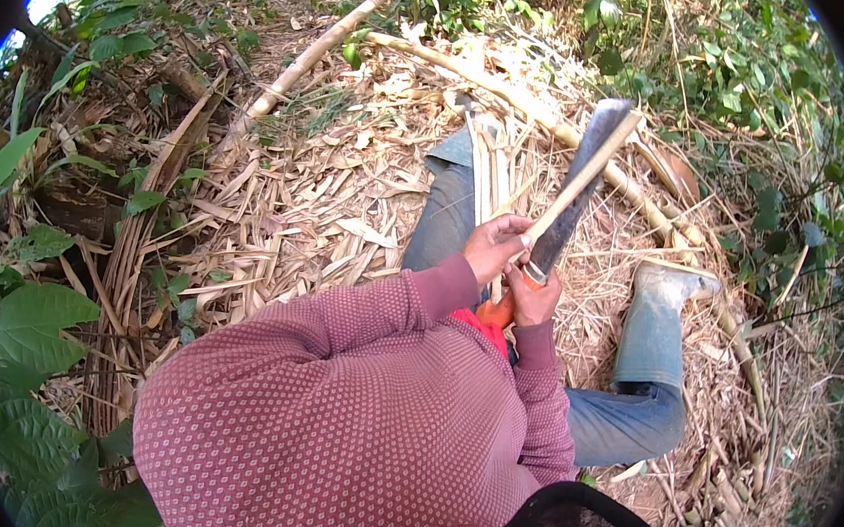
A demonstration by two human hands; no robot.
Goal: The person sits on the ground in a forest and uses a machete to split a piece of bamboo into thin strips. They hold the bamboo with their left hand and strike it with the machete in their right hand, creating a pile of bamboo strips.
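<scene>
Outward from the pinching left hand (493, 248), a pale strip (584, 177) runs along the machete (560, 231) the right hand (535, 300) grips.

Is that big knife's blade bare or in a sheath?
Bare: dark metal of the knife shows beyond the right hand, crossed by a pale strip.

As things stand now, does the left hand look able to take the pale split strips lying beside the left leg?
Probably yes: the pale split strips lie just ahead of the left hand, with nothing visible between. However, this hand already holds a narrow strip, so it may need to let go first.
</scene>
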